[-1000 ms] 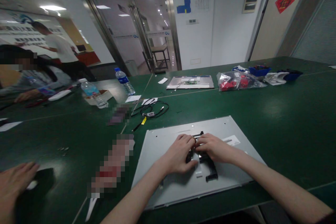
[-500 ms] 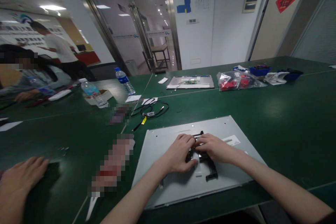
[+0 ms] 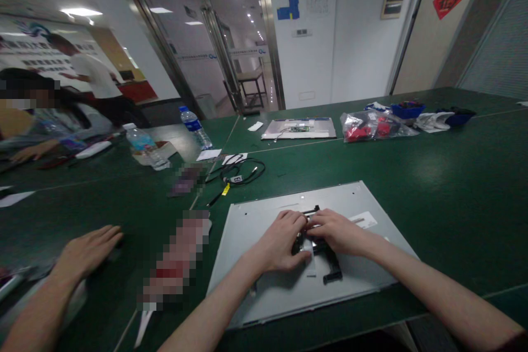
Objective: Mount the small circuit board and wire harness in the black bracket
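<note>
A grey metal panel (image 3: 363, 280), the back of a flat screen, lies on the green table in front of me. A black plastic bracket (image 3: 331, 265) sits on its middle. My left hand (image 3: 282, 242) rests curled on the bracket's left part, thumb pressed against it. My right hand (image 3: 336, 231) lies with bent fingers on the bracket's top part, fingertips meeting the left hand. Both hands press on the bracket.
Another person's hand (image 3: 88, 250) lies flat on the table at the left. Black cables (image 3: 241, 172), two water bottles (image 3: 193, 126), a second panel (image 3: 301, 128) and a plastic bag with red parts (image 3: 371, 126) lie further back. People sit at the far left.
My hands have stayed on the bracket. The other person's hand at the left has slid right and further onto the table.
</note>
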Action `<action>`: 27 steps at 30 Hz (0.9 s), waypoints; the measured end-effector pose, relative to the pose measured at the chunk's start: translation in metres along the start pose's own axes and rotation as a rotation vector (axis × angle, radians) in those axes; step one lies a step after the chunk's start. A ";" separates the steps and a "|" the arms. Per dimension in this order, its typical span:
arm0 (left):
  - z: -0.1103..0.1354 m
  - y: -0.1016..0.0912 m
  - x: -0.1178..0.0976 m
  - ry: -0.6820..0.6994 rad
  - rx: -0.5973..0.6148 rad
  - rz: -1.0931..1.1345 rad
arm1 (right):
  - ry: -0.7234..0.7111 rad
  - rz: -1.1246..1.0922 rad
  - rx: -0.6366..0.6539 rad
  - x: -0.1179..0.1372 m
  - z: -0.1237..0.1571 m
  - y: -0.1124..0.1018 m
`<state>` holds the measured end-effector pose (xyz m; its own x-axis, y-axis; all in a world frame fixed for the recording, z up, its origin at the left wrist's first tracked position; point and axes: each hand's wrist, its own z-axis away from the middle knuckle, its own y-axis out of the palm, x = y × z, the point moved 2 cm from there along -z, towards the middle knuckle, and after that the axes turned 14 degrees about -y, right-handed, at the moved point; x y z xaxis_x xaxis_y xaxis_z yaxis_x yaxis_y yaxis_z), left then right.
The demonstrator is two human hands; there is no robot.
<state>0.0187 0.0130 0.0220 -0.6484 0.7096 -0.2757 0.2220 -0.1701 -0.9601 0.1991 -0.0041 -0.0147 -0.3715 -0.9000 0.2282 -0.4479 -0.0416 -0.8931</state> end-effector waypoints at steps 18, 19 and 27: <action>-0.001 0.001 0.001 0.008 -0.011 0.012 | 0.000 -0.001 -0.033 0.000 0.001 0.002; -0.001 0.001 0.001 0.008 -0.011 0.011 | 0.001 -0.002 -0.034 -0.001 0.002 0.002; 0.000 0.001 0.000 0.006 -0.013 0.005 | -0.005 0.010 -0.038 0.000 0.002 0.002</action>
<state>0.0193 0.0131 0.0213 -0.6431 0.7127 -0.2800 0.2348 -0.1646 -0.9580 0.1996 -0.0046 -0.0175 -0.3718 -0.9025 0.2175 -0.4750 -0.0164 -0.8799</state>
